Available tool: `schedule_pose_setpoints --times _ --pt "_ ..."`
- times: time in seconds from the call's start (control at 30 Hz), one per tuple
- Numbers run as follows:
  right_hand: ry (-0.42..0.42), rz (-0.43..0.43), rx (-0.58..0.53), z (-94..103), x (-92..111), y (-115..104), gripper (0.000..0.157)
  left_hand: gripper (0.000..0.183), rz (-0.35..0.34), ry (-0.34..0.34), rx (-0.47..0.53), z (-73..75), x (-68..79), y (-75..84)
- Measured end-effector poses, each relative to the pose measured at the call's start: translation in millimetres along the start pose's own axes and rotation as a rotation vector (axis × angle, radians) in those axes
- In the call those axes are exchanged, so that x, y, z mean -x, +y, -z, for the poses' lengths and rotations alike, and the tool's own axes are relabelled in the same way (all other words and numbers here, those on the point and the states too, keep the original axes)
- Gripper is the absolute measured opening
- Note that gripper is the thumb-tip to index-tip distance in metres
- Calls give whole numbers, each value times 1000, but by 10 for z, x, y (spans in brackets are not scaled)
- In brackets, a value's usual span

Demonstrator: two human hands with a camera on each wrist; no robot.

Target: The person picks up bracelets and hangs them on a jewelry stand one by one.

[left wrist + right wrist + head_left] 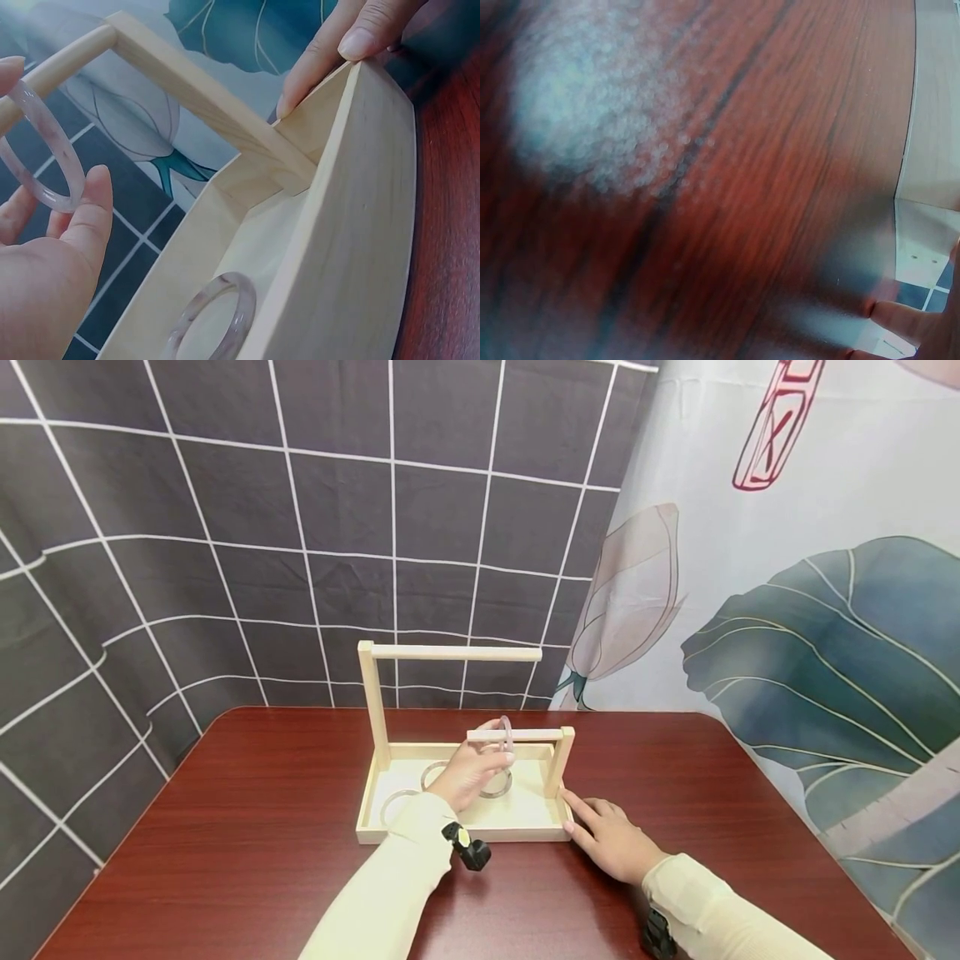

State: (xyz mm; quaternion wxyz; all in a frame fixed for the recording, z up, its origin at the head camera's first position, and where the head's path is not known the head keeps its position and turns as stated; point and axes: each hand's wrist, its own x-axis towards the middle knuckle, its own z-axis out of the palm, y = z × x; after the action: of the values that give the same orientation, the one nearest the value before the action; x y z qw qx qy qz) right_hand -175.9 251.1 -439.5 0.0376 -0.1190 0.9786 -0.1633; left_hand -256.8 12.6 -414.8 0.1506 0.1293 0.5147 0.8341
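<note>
A pale wooden tray stand has a short post at its right end, from which a lower rod runs left to a free end. My left hand reaches over the tray and pinches a translucent, pinkish bangle between its fingers. The rod passes through this bangle. Beneath it, another bangle lies in the tray. My right hand touches the tray's right end near the front corner, its fingers fairly straight; in the right wrist view only some fingers show.
A taller post at the tray's left end carries an upper rod. More bangles lie at the tray's left, partly behind my left arm. The stand sits on a reddish-brown table, with a dark checked cloth behind.
</note>
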Motion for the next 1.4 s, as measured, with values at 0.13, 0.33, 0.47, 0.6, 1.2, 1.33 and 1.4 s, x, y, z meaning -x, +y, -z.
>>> schedule_pose_setpoints --times 0.13,0.33,0.47,0.6,1.2,1.33,1.4 --pt "-4 -4 2 1 -5 4 57 70 -5 3 4 -37 -10 -18" --pt "-8 1 6 10 -14 13 57 71 10 -17 -23 -77 -42 -37" --pt "-13 0 -4 3 1 10 56 71 27 -23 -33 -108 -58 -73" --pt "-13 -6 -9 -12 15 2 55 72 30 -18 -38 -129 -66 -115" --pt "2 -1 -12 -50 19 36 56 70 42 -39 -51 -234 -121 -183" --pt "5 -3 -10 -47 15 32 55 72 49 -37 -62 -259 -136 -149" --pt "3 -5 -9 -43 12 28 56 72 54 -30 -62 -271 -142 -133"
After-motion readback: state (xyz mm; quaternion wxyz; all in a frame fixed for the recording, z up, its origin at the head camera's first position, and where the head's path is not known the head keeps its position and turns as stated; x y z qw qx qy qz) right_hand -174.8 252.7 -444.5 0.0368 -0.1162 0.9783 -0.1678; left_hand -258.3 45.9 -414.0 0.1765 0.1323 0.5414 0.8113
